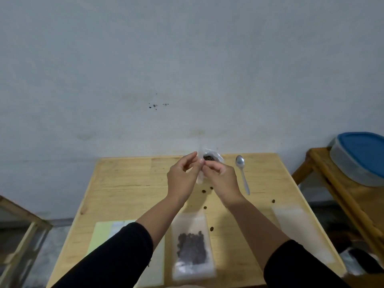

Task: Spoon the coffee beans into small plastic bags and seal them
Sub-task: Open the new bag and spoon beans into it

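My left hand (182, 179) and my right hand (222, 179) meet above the far middle of the wooden table (128, 183). Together they pinch a small clear plastic bag (200, 175), held edge-on and upright between the fingertips. Just behind the hands stands an open bag of coffee beans (211, 157). A metal spoon (242, 173) lies to the right of my right hand, bowl pointing away. A flat bag with coffee beans inside (192, 244) lies near the front edge between my forearms. Several loose beans (204, 191) are scattered on the table.
An empty clear bag (301, 231) lies at the table's right side. A pale green sheet (99, 235) with more bags lies front left. A blue-lidded plastic container (359, 156) sits on a wooden stand (324, 175) to the right. A grey wall rises behind.
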